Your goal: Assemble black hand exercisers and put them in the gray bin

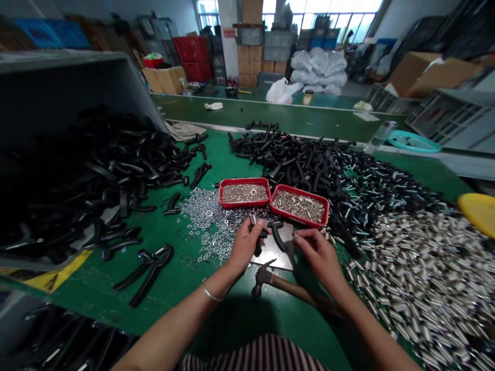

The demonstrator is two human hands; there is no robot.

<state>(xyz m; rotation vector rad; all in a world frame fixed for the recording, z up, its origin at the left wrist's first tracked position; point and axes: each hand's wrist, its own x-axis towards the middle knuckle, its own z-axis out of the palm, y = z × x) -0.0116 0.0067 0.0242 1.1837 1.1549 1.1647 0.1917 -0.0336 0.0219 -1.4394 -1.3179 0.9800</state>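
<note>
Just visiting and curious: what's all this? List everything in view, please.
Bench: one, green, foreground
Bin: one, grey, left
Black handles: uncountable, black, in bin and behind trays
V-shaped grip: one, black, left foreground
Trays: two, red, centre, holding small metal parts
Ring-shaped parts: uncountable, silver, left of trays
Metal cylinders: uncountable, silver, right
Plate: one, silver, between hands
Curved piece: one, black, over plate
Hammer: one, brown handle, before plate
Dish: one, yellow, right edge
Plastic bag: one, white, back
Sacks: several, white, background
Crates: two, red, back left
Bracelet: one, silver, left wrist
Left hand: one, bare, holding black piece
Right hand: one, bare, right of plate
</note>
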